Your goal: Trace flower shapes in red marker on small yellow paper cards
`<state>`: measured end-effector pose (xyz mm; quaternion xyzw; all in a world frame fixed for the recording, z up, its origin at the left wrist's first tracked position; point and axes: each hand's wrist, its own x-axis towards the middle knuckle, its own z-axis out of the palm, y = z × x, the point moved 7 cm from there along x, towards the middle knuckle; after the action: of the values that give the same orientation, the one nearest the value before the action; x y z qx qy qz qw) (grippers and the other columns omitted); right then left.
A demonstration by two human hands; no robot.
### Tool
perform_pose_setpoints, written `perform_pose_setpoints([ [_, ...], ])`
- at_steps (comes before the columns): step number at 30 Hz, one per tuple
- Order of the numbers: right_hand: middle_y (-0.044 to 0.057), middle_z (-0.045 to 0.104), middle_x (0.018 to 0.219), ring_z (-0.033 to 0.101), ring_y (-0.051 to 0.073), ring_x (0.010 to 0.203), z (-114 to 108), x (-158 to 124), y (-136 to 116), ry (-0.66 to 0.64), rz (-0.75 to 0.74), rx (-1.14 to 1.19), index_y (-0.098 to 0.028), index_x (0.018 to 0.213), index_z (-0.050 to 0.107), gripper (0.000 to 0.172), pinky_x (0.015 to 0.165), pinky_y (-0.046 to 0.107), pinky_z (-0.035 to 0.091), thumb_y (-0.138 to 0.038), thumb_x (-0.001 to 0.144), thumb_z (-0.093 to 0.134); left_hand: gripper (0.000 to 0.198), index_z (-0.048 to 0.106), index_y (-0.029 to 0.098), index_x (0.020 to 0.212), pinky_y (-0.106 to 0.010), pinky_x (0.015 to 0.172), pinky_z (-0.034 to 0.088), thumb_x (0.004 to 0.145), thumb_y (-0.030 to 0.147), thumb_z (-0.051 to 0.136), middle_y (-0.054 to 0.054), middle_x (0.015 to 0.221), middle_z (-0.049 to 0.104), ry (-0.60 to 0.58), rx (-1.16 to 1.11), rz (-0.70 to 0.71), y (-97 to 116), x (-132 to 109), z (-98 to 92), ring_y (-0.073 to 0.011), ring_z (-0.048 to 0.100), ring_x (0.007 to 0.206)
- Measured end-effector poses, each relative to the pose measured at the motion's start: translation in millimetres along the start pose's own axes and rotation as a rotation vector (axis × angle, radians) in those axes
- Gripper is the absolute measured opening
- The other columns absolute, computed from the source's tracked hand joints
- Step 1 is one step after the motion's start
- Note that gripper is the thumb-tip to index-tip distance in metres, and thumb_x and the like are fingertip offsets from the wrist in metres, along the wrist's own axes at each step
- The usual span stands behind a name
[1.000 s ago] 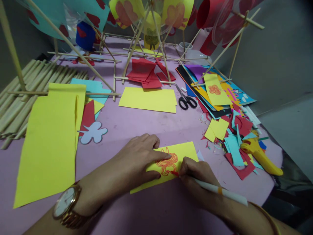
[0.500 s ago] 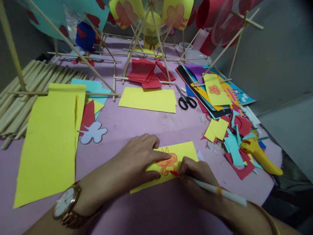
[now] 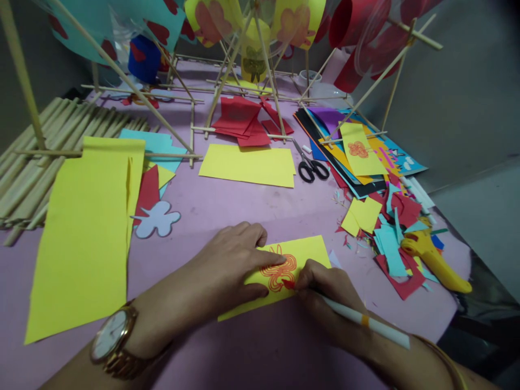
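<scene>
A small yellow paper (image 3: 312, 252) lies on the pink table in front of me, bearing a butterfly drawing (image 3: 280, 268) in red-orange lines. My left hand (image 3: 239, 265) rests flat across its left part, fingers spread, the index fingertip on the drawing. Held in my right hand (image 3: 325, 287) is a white felt-tip marker (image 3: 365, 318) with an orange band. Its red tip touches the paper at the drawing's lower right wing. A pale butterfly cutout (image 3: 156, 219) lies beyond my left wrist, beside a large yellow sheet (image 3: 85, 233).
Black-handled scissors (image 3: 311, 165) lie beyond the paper, beside a yellow strip (image 3: 247, 165). Paper scraps (image 3: 390, 244) and a yellow tool (image 3: 439, 260) are at right. Bamboo sticks (image 3: 52, 146) are piled at left. Stick frames (image 3: 260, 65) with coloured paper stand at the back.
The marker tip has moved slightly along the lower wing, where the red lines look a little fuller. My left hand stays in place on the paper. The whole view has shifted slightly.
</scene>
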<state>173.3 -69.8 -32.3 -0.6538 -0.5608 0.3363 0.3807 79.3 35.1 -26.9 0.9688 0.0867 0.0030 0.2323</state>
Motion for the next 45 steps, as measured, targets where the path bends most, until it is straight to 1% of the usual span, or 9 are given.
perform_pose_setpoints([
  [6,-0.008,0.044,0.057,0.036,0.008,0.047,-0.2,0.1,1.3,0.026,-0.012,-0.029,-0.023,0.073,0.042,0.024,0.045,0.017,0.028,0.0,0.071,0.041,0.051,0.053,0.042,0.119,-0.034,0.071,0.031,0.073,0.031,0.071,-0.001,0.102,0.049,-0.003,-0.01,0.0,0.4,-0.7,-0.4,-0.0225,0.047,0.091],
  [13,-0.01,0.04,0.055,0.034,0.007,0.044,1.5,1.9,-1.3,0.014,-0.017,-0.053,-0.023,0.074,0.042,0.02,0.043,0.016,0.026,-0.004,0.075,0.042,0.051,0.053,0.042,0.118,-0.033,0.071,0.031,0.073,0.032,0.073,-0.001,0.101,0.048,-0.017,-0.017,-0.017,-0.5,0.1,0.0,-0.0226,0.046,0.092],
  [17,-0.01,0.039,0.054,0.032,0.007,0.044,1.4,2.9,-4.0,0.012,-0.026,-0.056,-0.023,0.073,0.042,0.02,0.042,0.016,0.025,-0.003,0.073,0.04,0.051,0.053,0.043,0.118,-0.033,0.071,0.03,0.073,0.032,0.072,0.0,0.101,0.048,-0.012,-0.019,-0.018,-1.1,-0.5,-0.4,-0.0223,0.046,0.092],
  [23,-0.01,0.04,0.055,0.033,0.006,0.044,2.1,5.1,-7.1,0.01,-0.057,-0.062,-0.023,0.072,0.041,0.02,0.043,0.015,0.025,-0.003,0.069,0.04,0.052,0.051,0.045,0.118,-0.033,0.071,0.03,0.073,0.032,0.072,0.0,0.1,0.047,0.001,-0.015,-0.012,-1.9,-0.6,0.1,-0.0223,0.046,0.091],
  [28,-0.01,0.041,0.055,0.034,0.006,0.045,2.2,3.9,-3.9,0.001,-0.038,-0.069,-0.022,0.071,0.042,0.02,0.043,0.016,0.026,-0.003,0.068,0.042,0.052,0.051,0.045,0.119,-0.032,0.071,0.03,0.073,0.032,0.071,0.0,0.1,0.048,-0.001,-0.009,-0.003,0.3,-1.4,0.0,-0.0221,0.046,0.091],
  [32,-0.01,0.039,0.055,0.032,0.007,0.046,2.7,2.9,-1.9,-0.011,-0.033,-0.071,-0.022,0.069,0.042,0.02,0.043,0.016,0.025,-0.002,0.066,0.042,0.052,0.051,0.044,0.12,-0.033,0.072,0.031,0.074,0.032,0.071,0.0,0.102,0.047,-0.014,-0.018,-0.011,-0.1,-0.3,0.5,-0.0224,0.046,0.092],
  [37,-0.01,0.04,0.054,0.033,0.007,0.045,3.7,1.6,2.0,-0.023,-0.006,-0.059,-0.022,0.07,0.042,0.021,0.044,0.016,0.026,-0.001,0.065,0.043,0.053,0.051,0.044,0.119,-0.033,0.071,0.031,0.073,0.032,0.072,0.0,0.101,0.047,-0.009,-0.014,-0.004,0.0,-0.4,0.6,-0.0222,0.046,0.091],
  [45,-0.01,0.034,0.054,0.028,0.006,0.044,1.3,2.8,-3.8,-0.052,0.022,0.019,-0.022,0.068,0.04,0.022,0.041,0.016,0.023,0.0,0.067,0.041,0.053,0.051,0.043,0.12,-0.033,0.072,0.032,0.073,0.031,0.072,0.0,0.103,0.048,-0.001,-0.01,-0.004,0.9,-1.2,-1.2,-0.0221,0.047,0.092],
])
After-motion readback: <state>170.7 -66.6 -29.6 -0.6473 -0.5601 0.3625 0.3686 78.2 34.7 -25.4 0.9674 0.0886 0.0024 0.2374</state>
